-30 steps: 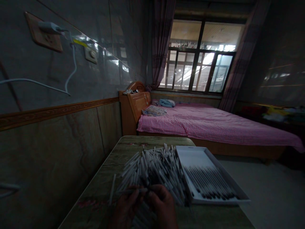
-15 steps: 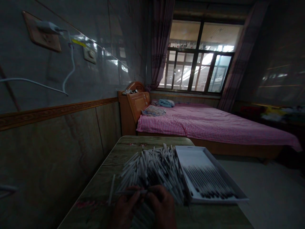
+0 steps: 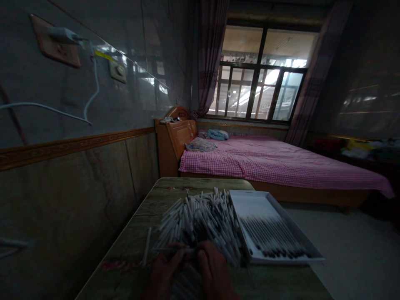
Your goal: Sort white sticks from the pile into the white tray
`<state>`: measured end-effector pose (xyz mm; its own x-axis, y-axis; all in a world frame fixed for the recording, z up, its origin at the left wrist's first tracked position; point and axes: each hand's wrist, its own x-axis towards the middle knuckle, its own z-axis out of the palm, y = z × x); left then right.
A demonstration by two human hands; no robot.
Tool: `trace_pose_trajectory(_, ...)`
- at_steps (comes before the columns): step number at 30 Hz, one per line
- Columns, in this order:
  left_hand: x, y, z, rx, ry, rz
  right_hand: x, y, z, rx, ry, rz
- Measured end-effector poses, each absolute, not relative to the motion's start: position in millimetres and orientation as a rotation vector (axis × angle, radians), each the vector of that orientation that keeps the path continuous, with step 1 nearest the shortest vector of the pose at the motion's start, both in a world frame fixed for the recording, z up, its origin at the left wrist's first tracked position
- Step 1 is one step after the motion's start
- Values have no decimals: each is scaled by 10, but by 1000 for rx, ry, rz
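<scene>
Near the front of the table, my left hand (image 3: 165, 271) is closed around a slim white pen (image 3: 168, 251) that lies nearly level, its free end pointing left. My right hand (image 3: 214, 266) pinches the pen's other end, which the fingers hide. Just beyond both hands spreads a heap of loose white pens (image 3: 200, 216). To the right, a shallow white box (image 3: 253, 202) holds a row of pens (image 3: 275, 237) with dark ends toward me. One single pen (image 3: 146, 246) lies apart, left of the heap.
The wood-patterned table (image 3: 131, 241) runs close beside the tiled wall (image 3: 78, 200). Behind it stands a bed (image 3: 265, 162) with a pink checked cover and a wooden headboard (image 3: 178, 141). A charger (image 3: 64, 35) with a white cable is plugged into the wall.
My right hand has turned slightly, its fingers drawn closer around the pen's end. My left hand stays almost in place. The heap and the box look the same.
</scene>
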<state>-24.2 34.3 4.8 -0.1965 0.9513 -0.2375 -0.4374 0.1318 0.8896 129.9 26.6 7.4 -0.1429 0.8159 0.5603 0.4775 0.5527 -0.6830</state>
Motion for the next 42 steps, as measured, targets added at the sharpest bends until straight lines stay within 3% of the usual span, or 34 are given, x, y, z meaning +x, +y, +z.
trace_pose_trajectory(3, -259, 365, 25, 647, 1097, 1389, 1318, 262, 44, -1079, -1806, 437)
trace_pose_trajectory(8, -241, 385, -39, 653, 1055, 1355, 1347, 328, -130, -1121, -1865, 160)
trace_pose_trajectory(19, -120, 294, 52, 647, 1057, 1497, 1401, 343, -105, -1038, -1956, 111)
trace_pose_trajectory(29, -294, 339, 160, 854, 1158, 1354, 1449, 310, 11, -1077, -1947, 257)
trace_pose_trajectory(37, -312, 332, 204, 975, 1285, 1352, 1333, 309, 306, -1184, -1929, 665)
trace_pose_trajectory(42, -451, 302, 464, 962, 1276, 1472, 1384, 435, 484, -1150, -1622, 913)
